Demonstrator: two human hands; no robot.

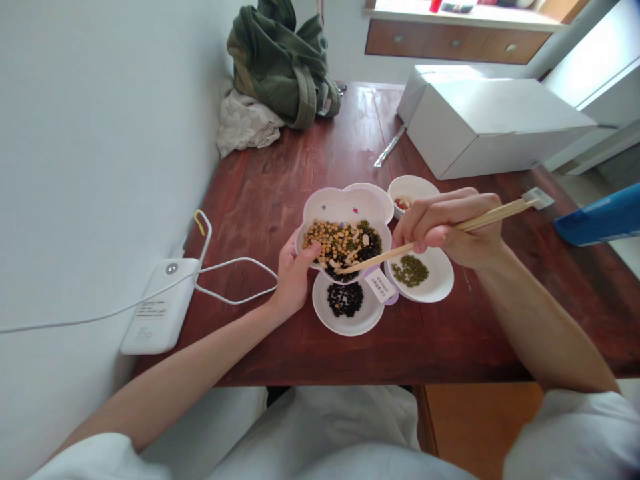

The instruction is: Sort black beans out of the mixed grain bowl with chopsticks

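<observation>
My left hand (296,275) grips the left rim of a white, purple-edged, flower-shaped bowl (330,202), thumb over the edge. The bowl is tilted and holds mixed yellow, green and black beans with peanuts. In my right hand (450,223) is a pair of chopsticks (483,219), their tips in the mix near the bowl's front. A paper label (381,285) hangs at the bowl's lower right. Below it is a white plate (350,327) with black beans (345,299). Green beans (410,270) lie on another white plate (443,283), partly under my right hand.
Behind the bowl are a partly hidden white plate (377,196) and a dish (415,183) with peanuts. A white box (500,120), a green bag (280,60) and a silvery wrapper strip (390,145) lie farther back. At left is a white power bank (160,307) with a cable; at right, a blue object (600,217).
</observation>
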